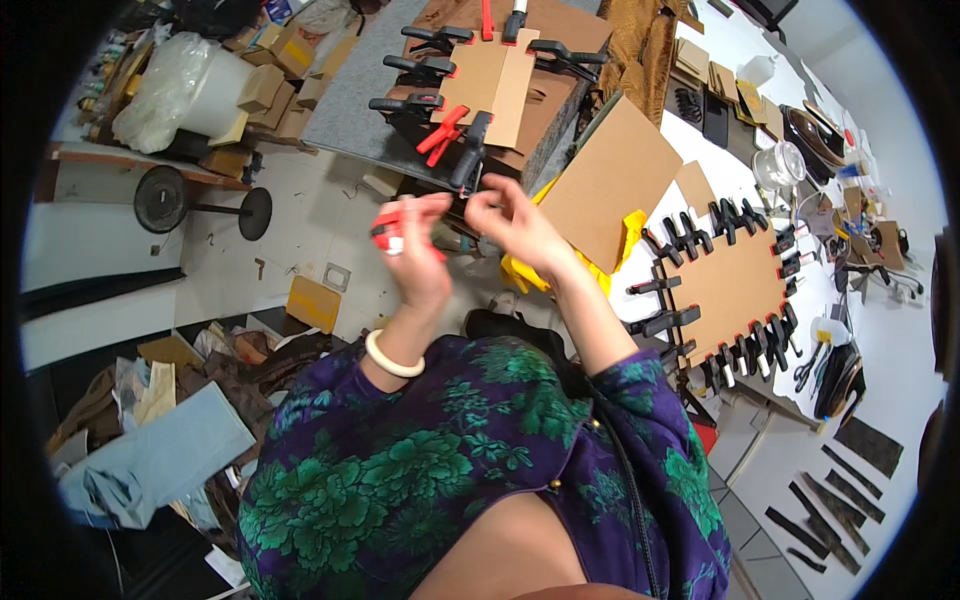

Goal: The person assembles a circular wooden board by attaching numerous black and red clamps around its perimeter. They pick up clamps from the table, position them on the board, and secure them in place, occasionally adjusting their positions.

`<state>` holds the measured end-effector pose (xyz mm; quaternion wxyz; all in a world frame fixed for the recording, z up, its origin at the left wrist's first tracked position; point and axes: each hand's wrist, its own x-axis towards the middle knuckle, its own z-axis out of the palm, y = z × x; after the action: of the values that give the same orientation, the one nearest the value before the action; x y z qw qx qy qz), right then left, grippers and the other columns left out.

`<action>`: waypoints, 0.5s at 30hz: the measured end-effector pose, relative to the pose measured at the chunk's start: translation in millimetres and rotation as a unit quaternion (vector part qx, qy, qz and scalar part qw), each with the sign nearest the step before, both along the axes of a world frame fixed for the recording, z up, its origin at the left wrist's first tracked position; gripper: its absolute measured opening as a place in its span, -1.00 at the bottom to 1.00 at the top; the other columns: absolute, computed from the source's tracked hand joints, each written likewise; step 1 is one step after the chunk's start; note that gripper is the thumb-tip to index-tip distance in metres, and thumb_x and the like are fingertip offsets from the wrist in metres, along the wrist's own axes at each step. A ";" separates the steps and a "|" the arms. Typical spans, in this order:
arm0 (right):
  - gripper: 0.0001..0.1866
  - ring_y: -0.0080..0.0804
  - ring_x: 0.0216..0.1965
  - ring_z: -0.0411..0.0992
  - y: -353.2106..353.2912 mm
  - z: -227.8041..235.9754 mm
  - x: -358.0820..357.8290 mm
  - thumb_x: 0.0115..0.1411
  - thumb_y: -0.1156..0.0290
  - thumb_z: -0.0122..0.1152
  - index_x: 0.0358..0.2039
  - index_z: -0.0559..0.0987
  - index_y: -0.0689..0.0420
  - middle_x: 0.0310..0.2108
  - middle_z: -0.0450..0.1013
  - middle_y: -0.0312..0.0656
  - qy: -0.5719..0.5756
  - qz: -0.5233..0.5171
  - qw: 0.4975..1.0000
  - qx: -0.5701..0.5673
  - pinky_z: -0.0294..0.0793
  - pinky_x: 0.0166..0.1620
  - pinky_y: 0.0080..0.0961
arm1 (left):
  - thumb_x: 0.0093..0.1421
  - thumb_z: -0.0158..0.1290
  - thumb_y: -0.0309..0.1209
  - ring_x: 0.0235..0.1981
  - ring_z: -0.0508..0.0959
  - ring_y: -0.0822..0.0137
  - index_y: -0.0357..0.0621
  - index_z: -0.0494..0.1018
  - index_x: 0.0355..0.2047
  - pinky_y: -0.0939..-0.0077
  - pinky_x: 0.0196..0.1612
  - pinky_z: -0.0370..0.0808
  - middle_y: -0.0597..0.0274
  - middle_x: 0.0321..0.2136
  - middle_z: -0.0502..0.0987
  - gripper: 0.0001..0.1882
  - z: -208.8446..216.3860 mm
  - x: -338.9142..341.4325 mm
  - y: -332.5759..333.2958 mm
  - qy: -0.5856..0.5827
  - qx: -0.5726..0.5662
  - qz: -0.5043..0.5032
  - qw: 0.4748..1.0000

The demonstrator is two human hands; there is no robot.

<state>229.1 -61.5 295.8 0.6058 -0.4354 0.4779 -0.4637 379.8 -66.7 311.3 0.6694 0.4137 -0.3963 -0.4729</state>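
Note:
My left hand (pixel 415 255) is raised in front of me and grips a red and white spring clamp (pixel 388 230). A pale bangle (pixel 393 357) sits on that wrist. My right hand (pixel 510 222) is beside it, fingers curled and pinched, close under a black clamp (pixel 470 150) on the cardboard piece (pixel 490 85). That folded cardboard lies on a dark stand and is held by several black and red clamps around its edges. Whether my right hand touches the clamp is unclear.
A white table (pixel 900 330) at right holds a flat cardboard panel (pixel 730 285) ringed with black clamps, a clear jar (pixel 780 165), scissors and dark strips. A loose cardboard sheet (pixel 610 180) leans by the stand. Boxes, a plastic bag and fabric scraps litter the floor at left.

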 end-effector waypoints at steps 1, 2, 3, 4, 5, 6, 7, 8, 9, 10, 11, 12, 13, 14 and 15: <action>-0.10 -0.45 0.06 0.41 -18.7 6.8 7.0 0.20 -0.13 0.31 0.28 0.20 0.27 -0.03 0.45 -0.17 -0.013 -0.047 0.991 0.122 0.44 0.11 -0.40 | 0.45 -0.15 -0.41 -0.25 0.62 0.20 -0.28 0.37 -0.33 0.32 -0.09 0.58 0.00 -0.37 0.58 -0.77 5.1 16.7 -10.4 -0.012 -0.008 0.030 0.999; -0.09 -0.48 -0.08 0.48 -30.6 6.9 18.9 0.17 -0.22 0.29 0.17 0.28 0.35 -0.09 0.48 -0.13 0.031 -0.093 0.987 0.124 0.53 -0.03 -0.44 | 0.45 -0.14 -0.41 -0.27 0.61 0.21 -0.27 0.37 -0.33 0.33 -0.12 0.58 0.02 -0.39 0.57 -0.78 5.9 31.5 -16.9 -0.015 0.004 0.036 0.999; -0.12 -0.47 -0.15 0.50 -39.5 9.0 25.3 0.16 -0.23 0.29 0.12 0.32 0.35 -0.13 0.49 -0.12 0.041 -0.077 0.984 0.156 0.55 -0.11 -0.45 | 0.44 -0.13 -0.41 -0.29 0.61 0.22 -0.27 0.37 -0.34 0.33 -0.14 0.58 0.04 -0.40 0.57 -0.78 5.6 40.0 -21.8 -0.019 0.015 0.041 0.999; -0.14 -0.47 -0.22 0.52 -47.0 19.7 33.1 0.15 -0.24 0.29 0.07 0.35 0.35 -0.17 0.50 -0.11 0.048 -0.059 0.979 0.187 0.56 -0.18 -0.46 | 0.44 -0.12 -0.41 -0.29 0.61 0.23 -0.27 0.37 -0.33 0.34 -0.15 0.57 0.05 -0.41 0.57 -0.79 2.1 45.1 -25.0 -0.010 0.032 0.023 0.999; -0.16 -0.46 -0.29 0.54 -53.3 24.9 39.7 0.14 -0.25 0.30 0.02 0.39 0.35 -0.21 0.51 -0.09 0.055 -0.043 0.973 0.218 0.58 -0.26 -0.48 | 0.43 -0.12 -0.41 -0.30 0.60 0.23 -0.26 0.37 -0.33 0.35 -0.16 0.57 0.06 -0.42 0.56 -0.79 -2.6 48.2 -27.2 -0.001 0.049 0.003 0.999; -0.34 -0.47 -0.51 0.54 -57.2 10.6 46.9 0.17 -0.17 0.31 -0.22 0.49 0.31 -0.43 0.53 -0.15 0.123 -0.085 0.970 0.192 0.55 -0.44 -0.51 | 0.43 -0.11 -0.41 -0.30 0.60 0.24 -0.26 0.37 -0.33 0.36 -0.17 0.57 0.07 -0.43 0.56 -0.80 -5.9 49.5 -28.5 0.008 0.067 -0.017 0.998; -0.35 -0.45 -0.55 0.54 -59.7 8.6 48.7 0.16 -0.16 0.30 -0.27 0.52 0.31 -0.49 0.53 -0.17 0.132 -0.091 0.973 0.168 0.55 -0.44 -0.50 | 0.42 -0.11 -0.41 -0.31 0.60 0.24 -0.26 0.37 -0.33 0.37 -0.18 0.57 0.08 -0.43 0.56 -0.80 -5.8 49.6 -31.0 0.016 0.070 -0.032 0.997; -0.37 -0.43 -0.59 0.55 -60.6 7.6 48.4 0.15 -0.16 0.29 -0.32 0.55 0.31 -0.55 0.53 -0.19 0.142 -0.098 0.974 0.144 0.56 -0.43 -0.48 | 0.42 -0.10 -0.42 -0.31 0.60 0.25 -0.25 0.37 -0.34 0.37 -0.19 0.57 0.08 -0.44 0.56 -0.81 -5.1 47.9 -32.7 0.023 0.073 -0.048 0.996; -0.37 -0.41 -0.62 0.56 -59.8 7.5 46.6 0.14 -0.15 0.29 -0.37 0.58 0.31 -0.62 0.54 -0.21 0.152 -0.106 0.975 0.120 0.57 -0.43 -0.47 | 0.42 -0.10 -0.42 -0.32 0.60 0.25 -0.25 0.37 -0.34 0.37 -0.19 0.57 0.09 -0.45 0.55 -0.81 -4.1 45.8 -33.9 0.031 0.077 -0.065 0.994; -0.47 -0.46 -0.63 0.55 -57.0 16.0 41.8 0.16 -0.06 0.31 -0.38 0.59 0.27 -0.63 0.53 -0.20 0.126 -0.118 0.978 0.119 0.56 -0.45 -0.50 | 0.42 -0.11 -0.43 -0.33 0.60 0.26 -0.24 0.37 -0.36 0.38 -0.20 0.57 0.10 -0.45 0.55 -0.81 -1.7 44.5 -35.4 0.037 0.082 -0.074 0.993; -0.58 -0.51 -0.65 0.52 -57.2 14.1 37.0 0.21 0.07 0.30 -0.39 0.57 0.25 -0.64 0.51 -0.23 0.089 -0.133 0.977 0.139 0.53 -0.49 -0.53 | 0.41 -0.10 -0.43 -0.33 0.60 0.26 -0.24 0.38 -0.35 0.38 -0.21 0.57 0.11 -0.45 0.56 -0.82 -1.8 43.8 -37.2 0.042 0.080 -0.085 0.992; -0.61 -0.54 -0.66 0.49 -54.1 1.0 30.5 0.22 0.11 0.30 -0.37 0.56 0.26 -0.66 0.49 -0.26 0.046 -0.152 0.982 0.103 0.51 -0.51 -0.54 | 0.41 -0.09 -0.43 -0.33 0.60 0.27 -0.24 0.39 -0.34 0.39 -0.21 0.57 0.11 -0.45 0.56 -0.82 -2.8 42.0 -39.0 0.048 0.077 -0.097 0.991; -0.63 -0.56 -0.67 0.47 -49.0 -12.0 24.8 0.24 0.15 0.30 -0.35 0.54 0.26 -0.68 0.47 -0.29 0.003 -0.172 0.983 0.067 0.49 -0.53 -0.55 | 0.41 -0.08 -0.43 -0.33 0.60 0.28 -0.24 0.40 -0.33 0.39 -0.22 0.57 0.12 -0.45 0.56 -0.82 -5.4 40.6 -40.8 0.052 0.076 -0.111 0.990; -0.60 -0.57 -0.67 0.42 -46.3 1.2 22.9 0.26 0.15 0.32 -0.18 0.47 0.25 -0.59 0.47 -0.26 -0.030 -0.139 0.981 0.132 0.49 -0.53 -0.61 | 0.40 -0.05 -0.41 -0.32 0.61 0.29 -0.25 0.43 -0.31 0.40 -0.23 0.57 0.12 -0.43 0.57 -0.83 -7.3 39.5 -43.5 0.046 0.094 -0.119 0.987; -0.53 -0.57 -0.56 0.47 -40.1 17.2 15.4 0.25 0.13 0.34 -0.07 0.44 0.25 -0.40 0.51 -0.20 -0.021 -0.057 0.982 0.181 0.55 -0.45 -0.61 | 0.39 -0.03 -0.40 -0.32 0.61 0.30 -0.25 0.45 -0.28 0.40 -0.24 0.57 0.12 -0.41 0.58 -0.83 -9.6 37.0 -47.1 0.040 0.113 -0.128 0.985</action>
<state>244.5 -101.6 313.0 0.6569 -0.2809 0.5652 -0.4124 416.8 -113.8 301.7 0.5675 0.4132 -0.3636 -0.6124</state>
